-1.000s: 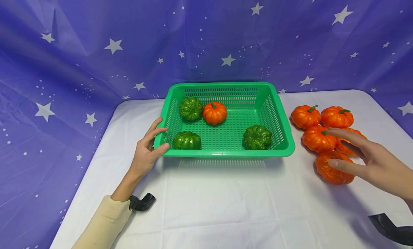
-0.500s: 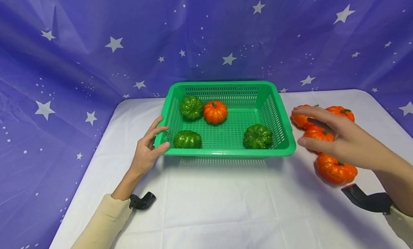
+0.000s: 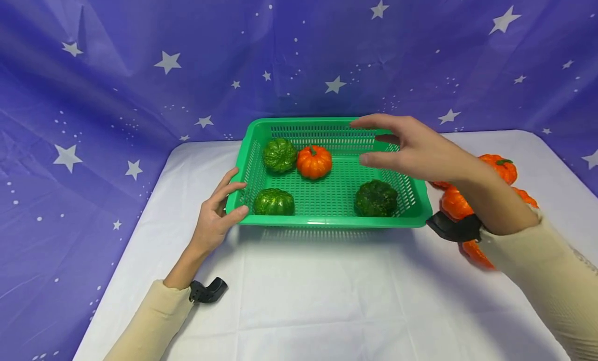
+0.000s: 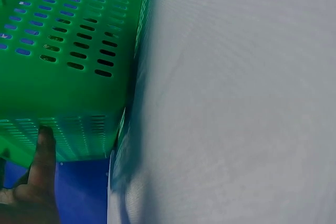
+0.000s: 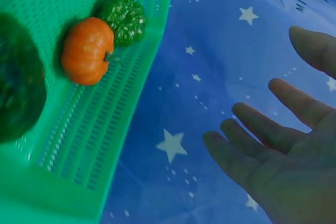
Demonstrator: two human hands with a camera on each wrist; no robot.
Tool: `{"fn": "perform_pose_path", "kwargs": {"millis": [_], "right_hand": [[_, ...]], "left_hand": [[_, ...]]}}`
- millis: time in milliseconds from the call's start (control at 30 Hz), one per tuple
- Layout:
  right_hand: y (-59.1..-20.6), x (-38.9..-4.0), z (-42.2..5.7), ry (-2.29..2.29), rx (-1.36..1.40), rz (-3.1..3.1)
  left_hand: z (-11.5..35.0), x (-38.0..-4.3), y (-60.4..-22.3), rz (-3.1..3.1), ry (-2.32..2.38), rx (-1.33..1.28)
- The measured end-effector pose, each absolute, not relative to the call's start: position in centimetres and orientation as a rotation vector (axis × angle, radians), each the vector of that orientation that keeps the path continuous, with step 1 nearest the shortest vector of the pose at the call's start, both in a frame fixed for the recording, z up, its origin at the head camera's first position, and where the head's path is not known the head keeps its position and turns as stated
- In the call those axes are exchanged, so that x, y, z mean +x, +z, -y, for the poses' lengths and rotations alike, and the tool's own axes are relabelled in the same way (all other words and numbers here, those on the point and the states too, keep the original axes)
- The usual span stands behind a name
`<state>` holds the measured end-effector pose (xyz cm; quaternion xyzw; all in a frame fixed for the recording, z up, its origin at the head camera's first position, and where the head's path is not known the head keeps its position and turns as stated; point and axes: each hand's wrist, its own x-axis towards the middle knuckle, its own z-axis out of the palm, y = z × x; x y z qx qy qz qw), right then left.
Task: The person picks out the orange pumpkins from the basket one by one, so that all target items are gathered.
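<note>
A green plastic basket (image 3: 322, 222) with slotted walls stands on the white cloth. My left hand (image 3: 216, 213) holds its left end, thumb and forefinger over the rim; in the left wrist view, a finger (image 4: 43, 156) lies against the outer wall. Inside sit an orange pumpkin (image 3: 314, 162) and three green pumpkins: one at back left (image 3: 280, 155), one at front left (image 3: 274, 202), one at front right (image 3: 376, 198). My right hand (image 3: 416, 150) hovers over the basket's back right part, fingers spread, nothing in it. The right wrist view shows its palm (image 5: 310, 182) bare.
Several orange pumpkins (image 3: 499, 168) lie on the table right of the basket, partly hidden behind my right forearm. A purple star-print cloth (image 3: 299, 54) hangs behind the table and along its left side. Each wrist wears a black camera mount (image 3: 208, 290).
My right hand has moved left from above the loose orange pumpkins to over the basket, carrying nothing. The left hand stays at the basket's left end, and the pumpkins inside keep their places.
</note>
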<state>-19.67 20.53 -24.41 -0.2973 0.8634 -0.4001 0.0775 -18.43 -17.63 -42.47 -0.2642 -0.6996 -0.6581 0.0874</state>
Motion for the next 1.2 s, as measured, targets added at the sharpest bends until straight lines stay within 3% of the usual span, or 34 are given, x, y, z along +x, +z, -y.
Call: {"fn": "perform_pose_path", "kwargs": {"millis": [567,1200], "right_hand": [[-29.4,-28.6,-16.0,-1.202,-0.622,-2.409],[-33.6,-30.6,-13.6,-1.09,-0.53,-2.366]], "left_hand": [[17.6,-18.6,-42.4,2.096,-1.94,-0.779],[17.7,-18.5,-42.5,2.087,-1.95,-0.774]]}}
